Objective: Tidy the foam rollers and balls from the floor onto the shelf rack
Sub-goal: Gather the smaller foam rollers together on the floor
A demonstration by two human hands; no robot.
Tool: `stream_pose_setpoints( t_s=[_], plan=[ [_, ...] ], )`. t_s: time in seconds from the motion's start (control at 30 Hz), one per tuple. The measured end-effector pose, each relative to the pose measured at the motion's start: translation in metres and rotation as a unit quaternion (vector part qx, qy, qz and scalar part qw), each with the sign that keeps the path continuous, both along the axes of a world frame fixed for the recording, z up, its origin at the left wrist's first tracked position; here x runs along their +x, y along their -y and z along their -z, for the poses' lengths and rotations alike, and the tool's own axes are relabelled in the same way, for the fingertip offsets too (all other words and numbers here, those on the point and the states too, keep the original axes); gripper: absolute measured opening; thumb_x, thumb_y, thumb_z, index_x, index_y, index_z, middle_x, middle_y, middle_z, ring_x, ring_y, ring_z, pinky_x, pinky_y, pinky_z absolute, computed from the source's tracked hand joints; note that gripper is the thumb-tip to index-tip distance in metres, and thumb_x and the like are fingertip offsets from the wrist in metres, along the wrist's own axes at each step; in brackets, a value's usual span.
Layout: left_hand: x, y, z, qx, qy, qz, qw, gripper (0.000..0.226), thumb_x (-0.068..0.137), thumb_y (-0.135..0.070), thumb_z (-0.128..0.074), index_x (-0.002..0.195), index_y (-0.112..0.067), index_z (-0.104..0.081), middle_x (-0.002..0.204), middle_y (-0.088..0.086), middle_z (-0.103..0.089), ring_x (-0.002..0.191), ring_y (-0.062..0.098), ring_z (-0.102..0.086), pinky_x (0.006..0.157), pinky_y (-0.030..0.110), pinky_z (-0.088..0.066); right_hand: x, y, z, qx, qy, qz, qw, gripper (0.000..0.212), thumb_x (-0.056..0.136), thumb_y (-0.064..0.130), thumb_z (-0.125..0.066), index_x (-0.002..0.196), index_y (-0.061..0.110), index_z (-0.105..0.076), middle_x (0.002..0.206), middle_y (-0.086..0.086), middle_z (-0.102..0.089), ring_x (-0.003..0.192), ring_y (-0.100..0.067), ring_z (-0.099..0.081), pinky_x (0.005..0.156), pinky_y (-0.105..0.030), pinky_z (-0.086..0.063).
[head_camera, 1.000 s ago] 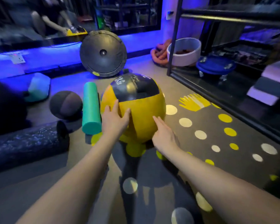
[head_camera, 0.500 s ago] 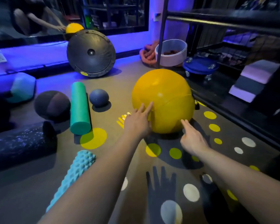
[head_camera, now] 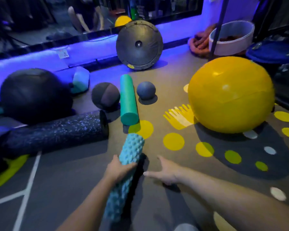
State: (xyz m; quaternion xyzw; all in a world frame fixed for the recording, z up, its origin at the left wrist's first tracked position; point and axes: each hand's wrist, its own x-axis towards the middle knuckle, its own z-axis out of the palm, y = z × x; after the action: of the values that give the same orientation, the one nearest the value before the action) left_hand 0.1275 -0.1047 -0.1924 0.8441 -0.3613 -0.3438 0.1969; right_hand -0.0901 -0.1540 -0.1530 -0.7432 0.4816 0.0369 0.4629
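Observation:
My left hand (head_camera: 118, 169) grips a knobbly light-blue foam roller (head_camera: 131, 148) around its middle, low in the centre of the floor. My right hand (head_camera: 165, 170) hovers just to the roller's right with fingers spread, holding nothing. A large yellow ball (head_camera: 230, 94) rests on the floor at the right, beside the dark shelf rack (head_camera: 285, 75). Ahead lie a smooth green roller (head_camera: 128, 99), a long speckled black roller (head_camera: 57, 130), a small dark blue ball (head_camera: 146, 90), a dark medicine ball (head_camera: 105, 95) and a big black ball (head_camera: 33, 94).
A black round balance trainer (head_camera: 138, 45) leans against the blue-lit wall ledge. A white tub (head_camera: 230, 39) and coiled rope (head_camera: 198, 44) sit by the rack's post. A teal block (head_camera: 80, 79) lies at the wall. The floor has yellow and white dot markings.
Both hands left the yellow ball, which now sits further right near the rack. My left hand has taken hold of the knobbly blue roller; the view swung left and down.

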Motion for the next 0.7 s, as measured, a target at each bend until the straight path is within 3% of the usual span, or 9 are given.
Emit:
stream_pose_setpoints(
  t_s=[0.03, 0.07, 0.13, 0.2, 0.3, 0.4, 0.5, 0.6, 0.7],
  plan=[
    [0.0, 0.009, -0.001, -0.045, -0.062, -0.008, 0.997, 0.088, 0.055, -0.073, -0.082, 0.121, -0.02, -0.06, 0.114, 0.003, -0.073, 0.103, 0.024, -0.071, 0.088, 0.036, -0.056, 0.009, -0.009, 0.002, 0.08, 0.062, 0.001, 0.995, 0.082, 0.087, 0.047, -0.077, 0.148, 0.021, -0.03, 0.135, 0.014, -0.052, 0.119, 0.009, -0.054, 0.098, -0.004, -0.035],
    [-0.001, 0.021, -0.006, -0.074, -0.136, -0.012, 0.988, 0.09, 0.054, -0.081, -0.08, 0.12, -0.022, -0.063, 0.112, 0.002, -0.076, 0.099, 0.021, -0.074, 0.089, 0.042, -0.059, 0.017, -0.015, 0.006, 0.137, 0.13, 0.012, 0.982, 0.085, 0.076, 0.049, -0.087, 0.139, 0.025, -0.035, 0.132, 0.018, -0.056, 0.111, 0.017, -0.056, 0.099, -0.005, -0.04],
    [-0.007, 0.046, -0.025, -0.072, -0.25, -0.002, 0.965, 0.084, 0.069, -0.091, -0.06, 0.122, -0.025, -0.066, 0.115, -0.001, -0.076, 0.102, 0.017, -0.073, 0.093, 0.045, -0.059, 0.032, -0.015, 0.035, 0.145, 0.2, 0.122, 0.961, 0.116, 0.041, 0.068, -0.095, 0.135, 0.027, -0.041, 0.131, 0.011, -0.065, 0.112, 0.004, -0.065, 0.103, -0.029, -0.054],
    [-0.007, 0.071, -0.044, -0.059, -0.209, 0.036, 0.976, 0.071, 0.092, -0.078, -0.04, 0.12, -0.02, -0.069, 0.114, -0.001, -0.073, 0.106, 0.02, -0.067, 0.092, 0.039, -0.053, 0.039, -0.003, 0.06, 0.11, 0.186, 0.28, 0.935, 0.124, 0.029, 0.077, -0.09, 0.132, 0.028, -0.043, 0.127, 0.004, -0.069, 0.109, -0.014, -0.069, 0.099, -0.043, -0.056],
    [0.016, 0.11, -0.034, -0.097, 0.084, 0.095, 0.987, 0.051, 0.103, -0.053, -0.045, 0.129, -0.012, -0.061, 0.123, 0.008, -0.066, 0.112, 0.026, -0.062, 0.093, 0.038, -0.049, 0.042, 0.021, 0.06, 0.008, -0.015, 0.366, 0.931, 0.111, 0.061, 0.076, -0.071, 0.143, 0.016, -0.027, 0.138, -0.013, -0.057, 0.123, -0.035, -0.057, 0.105, -0.044, -0.045],
    [0.041, 0.148, -0.021, -0.128, 0.174, 0.072, 0.974, 0.058, 0.101, -0.052, -0.048, 0.145, -0.014, -0.045, 0.133, 0.013, -0.054, 0.12, 0.03, -0.055, 0.098, 0.045, -0.049, 0.048, 0.043, 0.062, -0.048, -0.18, 0.339, 0.922, 0.11, 0.083, 0.071, -0.059, 0.155, 0.005, -0.009, 0.151, -0.02, -0.035, 0.139, -0.04, -0.036, 0.113, -0.045, -0.032],
    [0.053, 0.194, -0.017, -0.147, 0.192, 0.03, 0.97, 0.074, 0.094, -0.062, -0.054, 0.146, -0.012, -0.039, 0.137, 0.017, -0.047, 0.128, 0.039, -0.045, 0.103, 0.051, -0.044, 0.065, 0.045, 0.076, -0.115, -0.215, 0.342, 0.908, 0.11, 0.085, 0.069, -0.061, 0.154, 0.001, -0.009, 0.146, -0.017, -0.034, 0.134, -0.037, -0.039, 0.109, -0.044, -0.038],
    [0.055, 0.242, -0.008, -0.133, 0.114, -0.027, 0.984, 0.092, 0.086, -0.069, -0.062, 0.15, -0.01, -0.032, 0.142, 0.021, -0.044, 0.132, 0.044, -0.043, 0.107, 0.051, -0.038, 0.076, 0.035, 0.082, -0.19, -0.245, 0.349, 0.884, 0.107, 0.081, 0.066, -0.063, 0.152, 0.001, -0.019, 0.135, -0.015, -0.043, 0.121, -0.035, -0.047, 0.095, -0.042, -0.046],
    [0.055, 0.269, 0.015, -0.077, 0.086, -0.024, 0.993, 0.107, 0.085, -0.064, -0.067, 0.16, -0.012, -0.012, 0.15, 0.027, -0.037, 0.136, 0.047, -0.042, 0.113, 0.05, -0.035, 0.082, 0.034, 0.079, -0.204, -0.263, 0.34, 0.88, 0.107, 0.081, 0.064, -0.062, 0.155, 0.001, -0.017, 0.134, -0.013, -0.042, 0.12, -0.033, -0.046, 0.091, -0.042, -0.049]
  ],
)
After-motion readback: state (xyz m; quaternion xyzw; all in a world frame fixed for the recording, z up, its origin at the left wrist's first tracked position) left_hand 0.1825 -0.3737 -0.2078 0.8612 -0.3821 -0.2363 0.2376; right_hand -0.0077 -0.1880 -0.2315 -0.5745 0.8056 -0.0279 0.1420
